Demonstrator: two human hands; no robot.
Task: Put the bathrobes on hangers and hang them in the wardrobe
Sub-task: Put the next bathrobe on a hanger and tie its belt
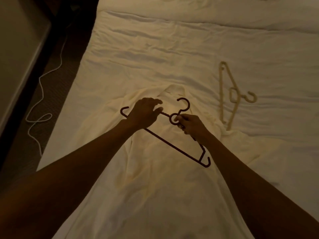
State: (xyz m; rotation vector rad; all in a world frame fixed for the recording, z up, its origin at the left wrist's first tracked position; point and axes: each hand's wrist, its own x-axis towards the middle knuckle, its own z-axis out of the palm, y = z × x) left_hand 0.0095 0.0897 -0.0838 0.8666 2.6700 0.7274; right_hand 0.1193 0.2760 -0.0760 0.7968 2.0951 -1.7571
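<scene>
Dark hanger [172,145] held above bathrobe [155,178], left hand [144,113] curled round one arm, right hand [192,126] pinching the ring under its hook, bathrobe spread on bed [189,49], pale hanger [234,101] lying right, cable [41,90] on floor.

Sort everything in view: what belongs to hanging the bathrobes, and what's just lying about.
For the job:
dark hanger, held by the left hand and right hand
bathrobe, spread on the bed
cream hanger, lying untouched on the bed

Just lying about:
white cable, on the floor beside the bed
</scene>
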